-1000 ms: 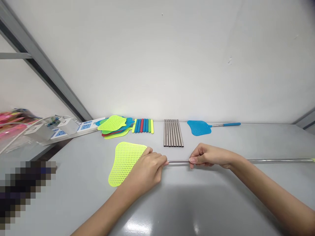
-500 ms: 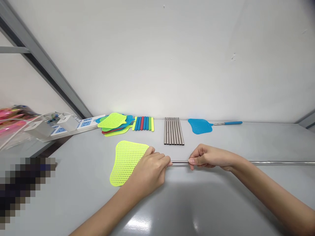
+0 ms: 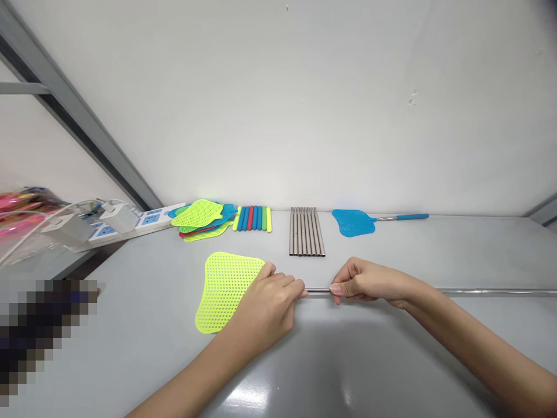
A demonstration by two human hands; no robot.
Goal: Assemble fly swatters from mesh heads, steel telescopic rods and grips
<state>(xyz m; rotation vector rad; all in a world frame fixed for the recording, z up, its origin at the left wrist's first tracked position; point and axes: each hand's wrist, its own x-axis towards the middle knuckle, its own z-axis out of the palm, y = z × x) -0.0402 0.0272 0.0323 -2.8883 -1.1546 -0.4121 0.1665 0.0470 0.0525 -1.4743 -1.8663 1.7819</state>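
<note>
My left hand (image 3: 270, 302) is closed around the neck of a yellow-green fly swatter head (image 3: 224, 287), a perforated paddle that lies flat to its left. From that fist a thin metal rod (image 3: 318, 289) runs level to the right. My right hand (image 3: 359, 281) pinches the rod between thumb and fingers, a short gap from my left. A shiny length of rod shows again beyond my right forearm and leaves the view at the right edge. The joint between paddle and rod is hidden in my left hand.
Along the wall lie a pile of coloured swatter heads (image 3: 198, 215), a row of coloured handle grips (image 3: 252, 219), several metal tubes (image 3: 307, 232) and a blue swatter with handle (image 3: 354, 223). A power strip (image 3: 150, 219) with plugged-in adapters stands at left on the grey table (image 3: 143, 325).
Both hands, with the swatter and rod, have shifted slightly toward me. My right hand has slid a little left, narrowing the gap between the hands.
</note>
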